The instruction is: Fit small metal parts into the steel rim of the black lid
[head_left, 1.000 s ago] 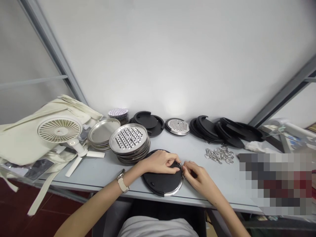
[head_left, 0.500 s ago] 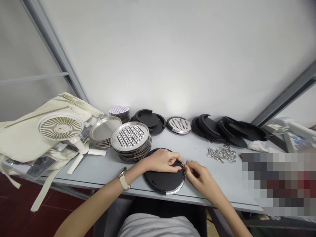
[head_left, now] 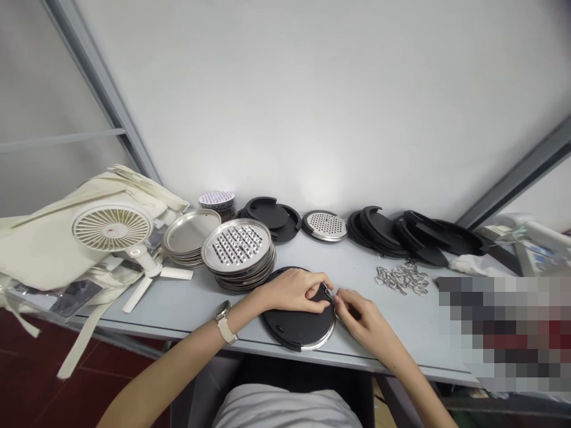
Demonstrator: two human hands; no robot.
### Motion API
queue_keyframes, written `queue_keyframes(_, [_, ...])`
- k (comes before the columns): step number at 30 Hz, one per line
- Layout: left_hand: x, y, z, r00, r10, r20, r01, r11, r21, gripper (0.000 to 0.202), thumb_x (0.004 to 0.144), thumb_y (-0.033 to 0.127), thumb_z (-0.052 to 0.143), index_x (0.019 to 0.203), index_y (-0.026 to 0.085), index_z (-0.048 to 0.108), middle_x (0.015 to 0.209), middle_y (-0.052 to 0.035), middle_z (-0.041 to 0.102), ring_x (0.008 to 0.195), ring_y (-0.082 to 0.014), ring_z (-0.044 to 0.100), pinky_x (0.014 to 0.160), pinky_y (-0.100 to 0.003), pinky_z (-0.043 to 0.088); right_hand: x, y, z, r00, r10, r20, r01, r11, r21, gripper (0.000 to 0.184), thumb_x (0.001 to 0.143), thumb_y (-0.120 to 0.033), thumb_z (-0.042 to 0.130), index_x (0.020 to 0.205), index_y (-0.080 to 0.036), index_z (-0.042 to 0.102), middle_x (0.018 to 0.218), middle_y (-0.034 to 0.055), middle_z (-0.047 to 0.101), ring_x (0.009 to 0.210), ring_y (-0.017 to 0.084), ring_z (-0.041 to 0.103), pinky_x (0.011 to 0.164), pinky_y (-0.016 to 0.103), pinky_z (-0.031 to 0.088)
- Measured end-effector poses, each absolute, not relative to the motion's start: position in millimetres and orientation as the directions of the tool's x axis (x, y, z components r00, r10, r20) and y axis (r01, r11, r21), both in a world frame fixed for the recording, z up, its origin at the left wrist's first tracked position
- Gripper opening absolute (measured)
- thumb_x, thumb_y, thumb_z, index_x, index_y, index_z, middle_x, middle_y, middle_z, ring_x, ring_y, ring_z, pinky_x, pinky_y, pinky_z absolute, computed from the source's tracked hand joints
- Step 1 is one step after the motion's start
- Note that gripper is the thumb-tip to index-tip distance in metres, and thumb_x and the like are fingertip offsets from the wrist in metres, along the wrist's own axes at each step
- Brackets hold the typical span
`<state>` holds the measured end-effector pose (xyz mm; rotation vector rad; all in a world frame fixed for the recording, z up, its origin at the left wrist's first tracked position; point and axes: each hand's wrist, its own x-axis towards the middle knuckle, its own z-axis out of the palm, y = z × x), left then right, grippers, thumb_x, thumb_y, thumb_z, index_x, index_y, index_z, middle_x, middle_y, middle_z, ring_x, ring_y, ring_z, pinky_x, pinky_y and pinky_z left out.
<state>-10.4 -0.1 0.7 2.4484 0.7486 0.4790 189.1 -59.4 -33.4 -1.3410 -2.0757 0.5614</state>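
A black round grater holder (head_left: pixel 297 333) lies flat near the table's front edge. A silvery metal rim shows along its lower right side. My left hand (head_left: pixel 292 290) rests across its top, thumb and forefinger curled close to its right edge, beside a small wire clip (head_left: pixel 329 292). From the right, my right hand (head_left: pixel 363 315) pinches this clip at the holder's edge; its fingertips hide part of the wire. A loose pile of similar wire clips (head_left: pixel 404 278) sits to the right, beyond my right hand.
Stacked metal grater discs (head_left: pixel 236 246) and plain metal discs (head_left: pixel 191 230) stand on the left, near a white handheld fan (head_left: pixel 112 229) and a cream bag (head_left: pixel 40 249). Along the wall are black holders (head_left: pixel 379 229) and a perforated disc (head_left: pixel 327 224). A blurred patch covers the right.
The wire clip shows more plainly at the holder's edge, between my two hands. My left forefinger has shifted slightly; both hands otherwise stay nearly in place.
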Motion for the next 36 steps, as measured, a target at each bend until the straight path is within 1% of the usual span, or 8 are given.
queue_keyframes(5, [-10.3,0.3,0.3,0.775,0.608,0.173,0.41,-0.691,0.595,0.031,0.076,0.028,0.067,0.105,0.019,0.059,0.066,0.0073,0.053,0.06,-0.0081,0.051,0.059,-0.018,0.035,187.1,-59.0,-30.1,-0.335,0.91,0.245,0.656,0.412,-0.632,0.033,0.098,-0.031,0.037,0.067,-0.022,0.042,0.063,-0.001,0.05,0.064,0.018,0.049,0.061,0.029,0.039])
queue_keyframes(10, [-10.2,0.4,1.2,0.782,0.603,0.156,0.411,-0.688,0.599,0.023,0.078,0.027,0.065,0.099,0.018,0.063,0.064,0.007,0.055,0.057,-0.0073,0.049,0.058,-0.018,0.034,189.5,-59.8,-30.9,-0.32,0.914,0.249,0.658,0.403,-0.636,0.034,0.097,-0.03,0.037,0.064,-0.022,0.039,0.06,-0.0018,0.046,0.061,0.017,0.046,0.058,0.028,0.038])
queue_keyframes(16, [-10.7,1.6,1.1,0.786,0.601,0.144,0.385,-0.659,0.646,0.024,0.079,0.029,0.066,0.099,0.017,0.063,0.063,0.0072,0.054,0.056,-0.0062,0.047,0.057,-0.018,0.032,189.9,-61.6,-28.8,-0.319,0.915,0.248,0.66,0.402,-0.635,0.033,0.096,-0.031,0.038,0.064,-0.023,0.034,0.06,-0.0027,0.042,0.061,0.016,0.044,0.057,0.027,0.036])
queue_keyframes(23, [-10.6,2.4,0.0,0.786,0.607,0.12,0.394,-0.64,0.66,0.025,0.079,0.028,0.066,0.101,0.018,0.064,0.065,0.0063,0.055,0.057,-0.0067,0.048,0.058,-0.018,0.033,188.6,-62.9,-28.8,-0.299,0.916,0.269,0.667,0.402,-0.627,0.032,0.093,-0.028,0.041,0.063,-0.023,0.035,0.059,-0.003,0.04,0.058,0.015,0.044,0.053,0.026,0.035])
queue_keyframes(30, [-10.8,2.0,-0.2,0.789,0.596,0.152,0.364,-0.651,0.666,0.023,0.078,0.026,0.066,0.099,0.018,0.064,0.063,0.0071,0.054,0.056,-0.0063,0.046,0.056,-0.017,0.032,188.8,-63.3,-31.4,-0.296,0.912,0.284,0.683,0.41,-0.604,0.032,0.093,-0.029,0.04,0.063,-0.023,0.035,0.059,-0.0031,0.039,0.058,0.015,0.044,0.053,0.026,0.036])
queue_keyframes(36, [-10.7,1.7,0.2,0.793,0.587,0.161,0.353,-0.659,0.665,0.023,0.078,0.027,0.066,0.099,0.018,0.065,0.063,0.0072,0.053,0.055,-0.0062,0.046,0.056,-0.018,0.032,188.4,-64.1,-31.7,-0.3,0.909,0.289,0.683,0.416,-0.601,0.032,0.093,-0.028,0.041,0.062,-0.023,0.034,0.059,-0.0037,0.039,0.055,0.014,0.043,0.053,0.025,0.035])
